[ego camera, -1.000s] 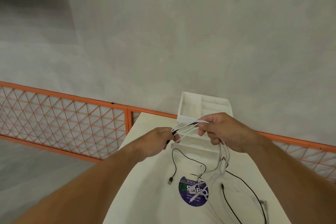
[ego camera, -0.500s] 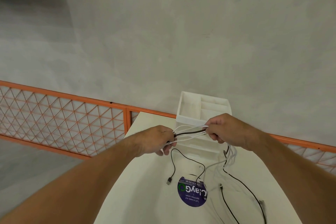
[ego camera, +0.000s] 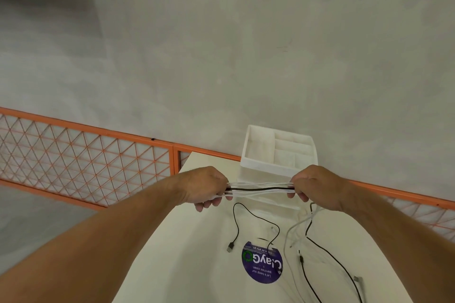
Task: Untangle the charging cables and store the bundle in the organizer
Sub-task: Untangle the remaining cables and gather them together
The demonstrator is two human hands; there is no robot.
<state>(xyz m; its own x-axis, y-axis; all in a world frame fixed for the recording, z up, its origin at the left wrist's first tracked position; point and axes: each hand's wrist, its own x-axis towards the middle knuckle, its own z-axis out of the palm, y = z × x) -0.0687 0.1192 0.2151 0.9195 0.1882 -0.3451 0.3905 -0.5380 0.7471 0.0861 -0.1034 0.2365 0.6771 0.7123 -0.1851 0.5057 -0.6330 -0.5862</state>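
Note:
A bundle of white and black charging cables (ego camera: pixel 261 189) stretches level between my hands, above the table. My left hand (ego camera: pixel 209 186) grips one end of the stretched part and my right hand (ego camera: pixel 312 186) grips the other. Loose cable tails (ego camera: pixel 307 236) hang from my right hand and trail over the table toward the near right. A black cable with a USB plug (ego camera: pixel 231 246) lies below my left hand. The white organizer (ego camera: pixel 256 162), with several open compartments, stands just beyond my hands at the table's far end.
The cream table (ego camera: pixel 187 253) carries a round purple sticker (ego camera: pixel 262 265) near its middle. An orange mesh railing (ego camera: pixel 86 160) runs behind the table along a grey concrete wall. A small grey connector (ego camera: pixel 358 279) lies at the near right.
My hands have moved apart, pulling the cable bundle from a short loop into a straight, taut span. The hanging tails shifted right with my right hand.

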